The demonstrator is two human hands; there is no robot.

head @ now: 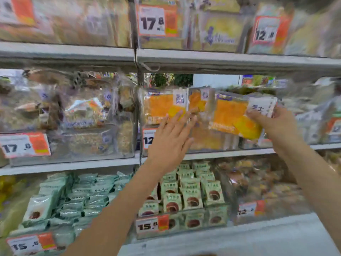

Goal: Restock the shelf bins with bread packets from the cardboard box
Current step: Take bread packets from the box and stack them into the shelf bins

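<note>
An orange bread packet [230, 115] with a white corner label hangs tilted over the clear middle-shelf bin [212, 143], and my right hand [273, 122] grips its right end. My left hand [171, 137] is flat with fingers spread, its fingertips against another orange packet [160, 106] that stands upright in the same bin. A third orange packet [198, 100] stands between the two. The cardboard box is out of view.
A clear bin [73, 145] of brown bread fills the middle shelf's left side. Green snack packets [188, 196] and pale green packs [77, 198] lie in the lower bins. Price tags hang on the bin fronts. A metal upright [137, 71] divides the bays.
</note>
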